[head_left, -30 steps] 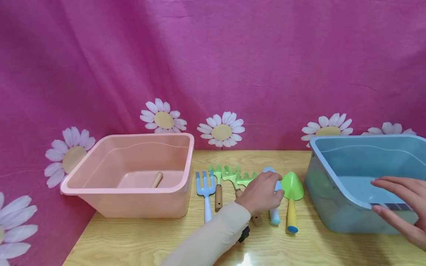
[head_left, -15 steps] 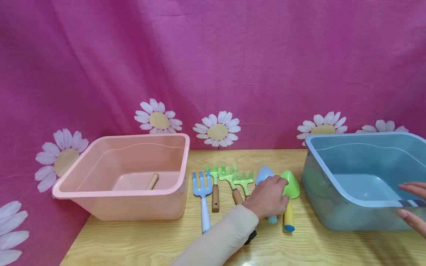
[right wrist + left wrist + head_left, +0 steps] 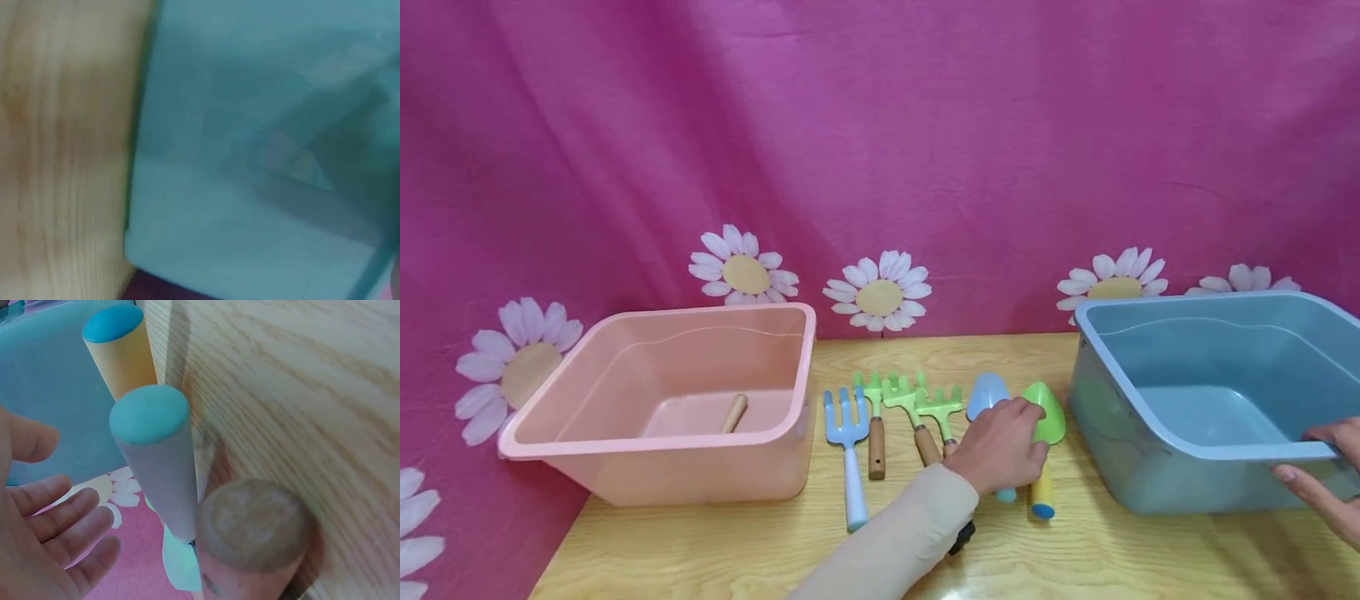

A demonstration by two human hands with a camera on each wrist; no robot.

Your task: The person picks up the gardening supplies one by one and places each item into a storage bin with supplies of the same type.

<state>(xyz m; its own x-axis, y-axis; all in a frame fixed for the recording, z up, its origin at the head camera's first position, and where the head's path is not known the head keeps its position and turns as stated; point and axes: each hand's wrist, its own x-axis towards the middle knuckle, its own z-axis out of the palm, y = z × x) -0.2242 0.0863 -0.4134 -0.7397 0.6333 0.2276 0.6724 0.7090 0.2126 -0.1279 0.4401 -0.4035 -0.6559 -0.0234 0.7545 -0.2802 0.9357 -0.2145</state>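
My left hand (image 3: 1003,446) hovers over the handles of a blue trowel (image 3: 987,393) and a green trowel (image 3: 1047,414) with a yellow handle. In the left wrist view its fingers (image 3: 75,528) are loosely spread, apart from the trowels' handles. At the right, my right hand (image 3: 1333,467) grips the near rim of a blue tub (image 3: 1187,475), fingers over the edge and thumb outside. The right wrist view shows mainly the tub's wall (image 3: 219,156). Left of the trowels lie a blue hand fork (image 3: 847,433) and several green rakes (image 3: 940,406) with wooden handles.
A pink tub (image 3: 685,471) stands at the left, with a wooden handle (image 3: 734,412) showing inside it. The tools lie on the wood-grain table (image 3: 700,550) between the tubs. A magenta cloth (image 3: 925,150) with daisies hangs behind.
My right hand has come onto the blue tub's rim from above it. The left hand stays over the trowels, shifting slightly toward the green one. The whole view has drifted a little.
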